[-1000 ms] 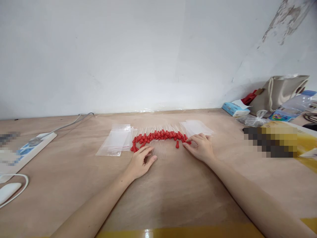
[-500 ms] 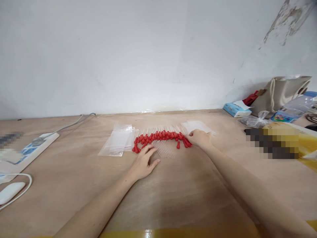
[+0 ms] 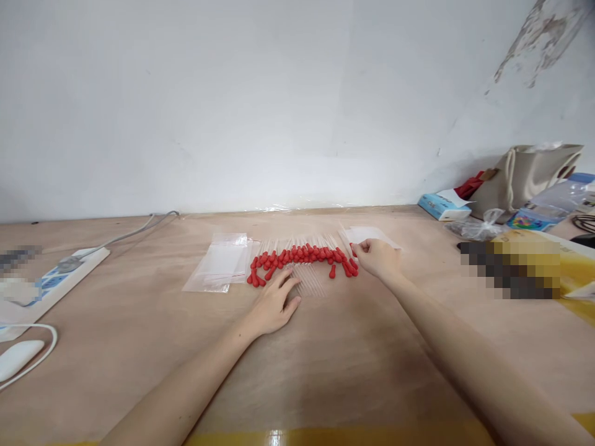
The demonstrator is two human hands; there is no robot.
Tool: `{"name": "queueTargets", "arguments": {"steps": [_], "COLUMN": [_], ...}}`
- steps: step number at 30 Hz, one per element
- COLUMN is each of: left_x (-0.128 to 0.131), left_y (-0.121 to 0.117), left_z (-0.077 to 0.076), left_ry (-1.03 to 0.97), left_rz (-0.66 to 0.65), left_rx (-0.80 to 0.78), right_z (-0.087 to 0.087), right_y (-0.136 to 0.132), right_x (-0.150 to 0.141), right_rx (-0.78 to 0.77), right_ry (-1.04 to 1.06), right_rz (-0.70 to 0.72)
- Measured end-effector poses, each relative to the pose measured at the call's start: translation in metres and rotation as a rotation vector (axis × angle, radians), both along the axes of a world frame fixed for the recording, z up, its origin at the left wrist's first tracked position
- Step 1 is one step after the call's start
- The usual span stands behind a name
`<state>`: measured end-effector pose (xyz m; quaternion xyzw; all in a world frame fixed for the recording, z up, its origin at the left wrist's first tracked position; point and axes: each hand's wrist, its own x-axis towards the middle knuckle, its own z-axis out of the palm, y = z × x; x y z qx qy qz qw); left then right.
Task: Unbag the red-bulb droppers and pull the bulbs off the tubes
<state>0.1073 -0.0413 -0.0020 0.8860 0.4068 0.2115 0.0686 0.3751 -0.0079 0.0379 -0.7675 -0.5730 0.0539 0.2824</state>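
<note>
Landmark: the row of red-bulbed droppers (image 3: 302, 255) on the wooden table (image 3: 325, 359).

Nearest to me: 2 bare forearms coming in from the front edge of the table. Left hand (image 3: 272, 305) lies flat just in front of the dropper row, palm down, fingers loosely spread, holding nothing. Its fingertips (image 3: 290, 282) reach the clear glass stems that stick out on the near side of the row, at the left-centre; can't tell if they actually press on them.

Right hand (image 3: 379, 257) sits at the right end of the row, fingers curled in narrow. Thumb and forefinger are pinched on a red bulb (image 3: 352, 246) at that end, and the hand partly rests on the clear bag behind it. 1 loose dropper (image 3: 332, 271) lies just in front of the row, between the 2 hands.

Containers:
- Clear zip bags (image 3: 222, 260), left of the row, lying flat and touching its left end. Contents not visible.
- Another clear bag (image 3: 369, 235), right of the row, flat, under the right hand's far side.
- Beige tote bag (image 3: 527, 173), far right of the row by the wall, something red showing at its mouth.
- Blue-and-white box (image 3: 439, 205), beside the tote, flap open.

Well left of the row: white power strip (image 3: 60, 275) with a cable; a white mouse (image 3: 16, 359) nearer the front edge.
</note>
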Motion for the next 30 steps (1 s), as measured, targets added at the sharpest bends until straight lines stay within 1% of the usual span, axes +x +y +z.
{"name": "queueTargets", "arguments": {"steps": [3,6,9,12,15,16,17,19,22,24,27,30], "left_x": [0.000,0.000,-0.001,-0.004,-0.008,-0.009,-0.010,-0.009,-0.004,-0.001,0.001,0.000], "left_y": [0.001,0.002,0.004,0.007,0.007,0.006,0.005,0.001,-0.002,-0.002,-0.001,-0.002], "left_z": [0.005,0.010,0.011,0.007,0.004,0.004,0.005,0.008,0.009,0.007,0.004,0.004], "left_ry": [0.017,0.018,-0.023,-0.166,-0.366,-0.397,-0.393,-0.308,-0.140,-0.077,-0.037,-0.040], "left_rz": [-0.048,-0.103,-0.137,-0.086,0.016,0.032,0.031,0.004,-0.069,-0.108,-0.113,-0.105], "left_rx": [-0.018,-0.014,-0.015,-0.010,0.019,0.029,0.041,0.094,0.228,0.312,0.380,0.390], "right_z": [-0.006,-0.020,-0.034,-0.041,-0.042,-0.042,-0.042,-0.041,-0.041,-0.042,-0.042,-0.043], "right_y": [-0.016,-0.031,-0.043,-0.050,-0.053,-0.054,-0.054,-0.055,-0.056,-0.057,-0.057,-0.057], "right_x": [-0.012,-0.029,-0.042,-0.048,-0.050,-0.050,-0.050,-0.052,-0.056,-0.058,-0.060,-0.060], "right_rx": [0.178,0.304,0.408,0.479,0.510,0.516,0.521,0.532,0.565,0.576,0.566,0.564], "right_ry": [0.007,-0.046,-0.093,-0.175,-0.261,-0.280,-0.294,-0.315,-0.332,-0.336,-0.332,-0.324], "right_rz": [0.091,0.244,0.375,0.465,0.543,0.563,0.579,0.611,0.672,0.707,0.732,0.746]}}
